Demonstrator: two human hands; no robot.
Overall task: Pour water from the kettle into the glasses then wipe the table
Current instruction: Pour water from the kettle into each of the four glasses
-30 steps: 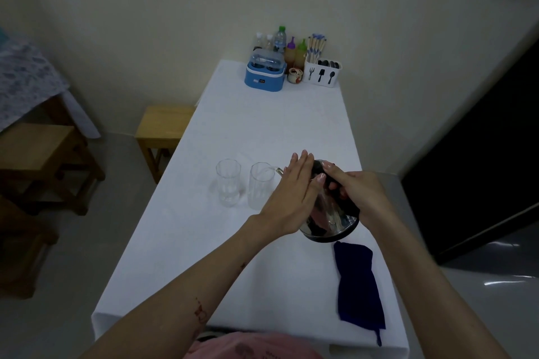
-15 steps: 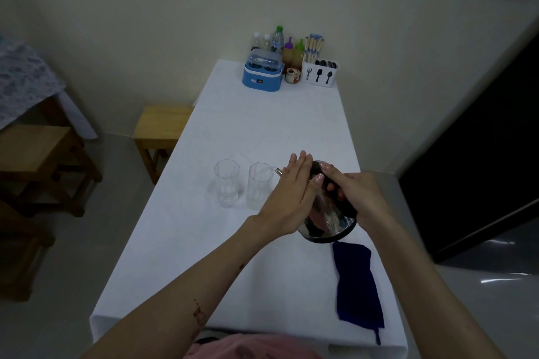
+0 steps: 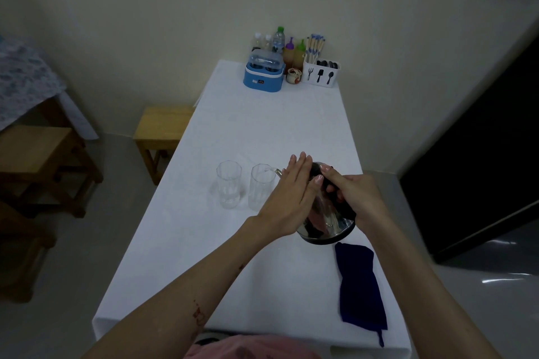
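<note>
A shiny steel kettle (image 3: 326,221) with a black lid and handle is tilted to the left, its spout over the rim of the right glass (image 3: 260,189). My right hand (image 3: 354,198) grips the kettle's black handle. My left hand (image 3: 291,195) lies flat against the kettle's left side and lid, fingers straight and together. A second clear glass (image 3: 228,187) stands just left of the first. Both glasses rest on the white table (image 3: 262,131). A dark blue cloth (image 3: 360,285) lies on the table near the front right edge.
At the table's far end stand a blue appliance (image 3: 264,74), several bottles (image 3: 279,41), a small jar (image 3: 293,76) and a white cutlery holder (image 3: 320,74). Wooden stools (image 3: 163,131) stand left of the table. A dark doorway (image 3: 481,154) is on the right.
Hardly anything has changed: both hands stay on the tilted kettle over the right glass. Only the camera has shifted slightly.
</note>
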